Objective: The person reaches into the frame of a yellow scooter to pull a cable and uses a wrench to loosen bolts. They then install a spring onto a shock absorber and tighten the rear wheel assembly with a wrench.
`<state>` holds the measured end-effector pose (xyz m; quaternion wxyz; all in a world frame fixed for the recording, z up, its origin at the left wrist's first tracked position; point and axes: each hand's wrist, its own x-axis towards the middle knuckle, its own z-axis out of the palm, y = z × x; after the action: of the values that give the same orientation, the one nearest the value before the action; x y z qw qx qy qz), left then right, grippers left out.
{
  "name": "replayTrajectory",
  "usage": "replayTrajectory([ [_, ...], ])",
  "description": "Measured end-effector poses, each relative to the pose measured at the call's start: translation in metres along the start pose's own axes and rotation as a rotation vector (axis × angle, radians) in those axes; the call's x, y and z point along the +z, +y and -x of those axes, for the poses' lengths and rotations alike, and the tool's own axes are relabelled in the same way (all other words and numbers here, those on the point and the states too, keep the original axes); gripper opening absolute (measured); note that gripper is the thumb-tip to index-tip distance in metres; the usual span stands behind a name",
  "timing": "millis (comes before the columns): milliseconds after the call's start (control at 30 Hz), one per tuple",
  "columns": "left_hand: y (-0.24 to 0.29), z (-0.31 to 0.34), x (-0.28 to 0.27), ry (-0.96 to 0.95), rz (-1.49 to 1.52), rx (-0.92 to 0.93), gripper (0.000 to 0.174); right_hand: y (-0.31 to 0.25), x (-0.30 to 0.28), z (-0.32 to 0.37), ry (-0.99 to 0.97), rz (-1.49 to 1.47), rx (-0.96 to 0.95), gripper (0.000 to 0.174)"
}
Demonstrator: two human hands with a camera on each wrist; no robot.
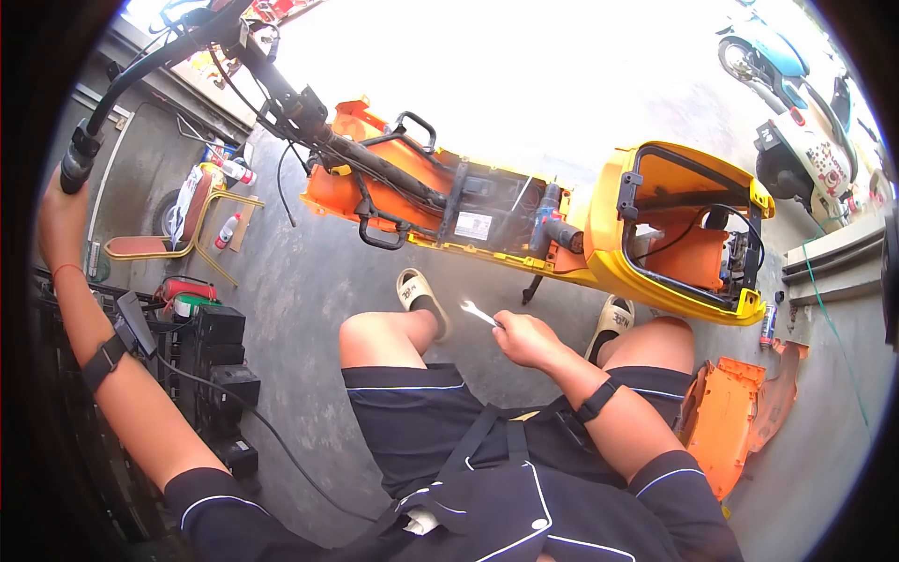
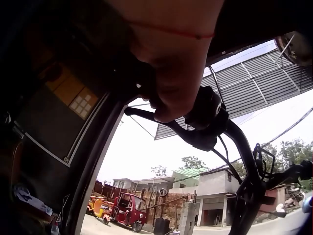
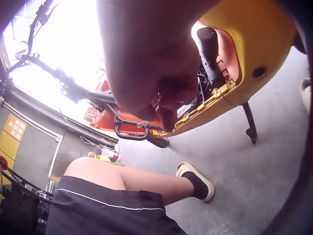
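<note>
My left hand (image 1: 63, 225) grips the black handlebar grip (image 1: 77, 167) of a partly stripped scooter at the far left. In the left wrist view, the brake lever (image 2: 171, 126) runs right beside the fingers of that hand. My right hand (image 1: 530, 339) holds a silver open-end wrench (image 1: 481, 313) above the floor between my knees, its jaw end pointing away from me. Ahead lies the scooter's yellow and orange body (image 1: 599, 220), with its frame and seat opening exposed. A blue-and-black power drill (image 1: 546, 220) rests on the body. Most of the wrench is hidden in the right wrist view.
Black boxes (image 1: 220, 337) with a cable stand at my left, near a gold-framed chair (image 1: 154, 245). Orange panels (image 1: 726, 417) and a spray can (image 1: 768, 325) are at my right. A kickstand (image 1: 532, 288) reaches down below the body. Parked scooters (image 1: 801, 155) stand at the upper right.
</note>
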<state>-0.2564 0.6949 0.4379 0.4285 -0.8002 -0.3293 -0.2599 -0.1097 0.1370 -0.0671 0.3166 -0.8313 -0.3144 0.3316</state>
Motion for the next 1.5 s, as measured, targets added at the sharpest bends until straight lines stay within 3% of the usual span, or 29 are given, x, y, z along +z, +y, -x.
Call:
replayTrajectory([
  [100,0.027,0.009,-0.034,-0.074,0.113,-0.079,0.032,0.006,-0.005,0.008,-0.011,0.02,0.011,0.031],
  [267,0.116,0.083,-0.124,-0.062,-0.094,-0.411,0.03,0.014,-0.018,0.007,-0.019,0.026,0.001,0.03],
  [433,0.173,0.13,-0.173,-0.081,-0.216,-0.56,0.034,0.022,-0.034,0.001,0.008,0.038,0.034,0.029],
  [633,0.192,0.148,-0.18,0.077,-0.345,-0.522,0.042,0.04,-0.027,0.009,-0.019,0.084,0.076,0.029],
  [667,0.176,0.142,-0.175,0.192,-0.401,-0.291,0.047,0.04,-0.027,0.011,-0.039,0.104,0.087,0.029],
  [700,0.175,0.143,-0.171,0.184,-0.404,-0.293,0.047,0.039,-0.028,0.012,-0.061,0.123,0.095,0.029],
  [767,0.2,0.131,-0.18,0.299,-0.231,-0.354,0.027,0.037,-0.03,0.011,-0.103,0.137,0.098,0.03],
  [933,0.169,0.115,-0.164,0.206,-0.197,-0.323,0.026,0.024,-0.035,0.009,-0.133,0.152,0.066,0.028],
  [1000,0.169,0.112,-0.164,0.134,-0.18,-0.355,0.028,0.012,-0.049,0.015,-0.035,0.24,-0.042,0.024],
  [1033,0.17,0.111,-0.164,0.137,-0.175,-0.353,0.028,0.004,-0.063,0.023,0.081,0.272,-0.143,0.019],
  [1167,0.173,0.114,-0.165,0.154,-0.196,-0.381,0.031,-0.022,-0.126,0.054,0.608,0.062,-0.441,0.029],
  [1233,0.177,0.119,-0.169,0.156,-0.194,-0.371,0.032,-0.009,-0.136,0.062,0.954,0.044,-0.355,0.021],
  [1300,0.182,0.123,-0.174,0.177,-0.2,-0.346,0.034,0.008,-0.142,0.063,1.197,0.025,-0.116,0.019],
  [1333,0.185,0.124,-0.176,0.182,-0.242,-0.346,0.036,0.016,-0.145,0.062,1.203,0.03,-0.109,0.019],
  [1400,0.196,0.124,-0.182,0.179,-0.242,-0.38,0.035,0.031,-0.15,0.058,1.2,0.111,0.08,0.018],
  [1500,0.195,0.123,-0.178,0.185,-0.251,-0.41,0.035,0.033,-0.142,0.045,1.254,0.348,0.06,0.017],
])
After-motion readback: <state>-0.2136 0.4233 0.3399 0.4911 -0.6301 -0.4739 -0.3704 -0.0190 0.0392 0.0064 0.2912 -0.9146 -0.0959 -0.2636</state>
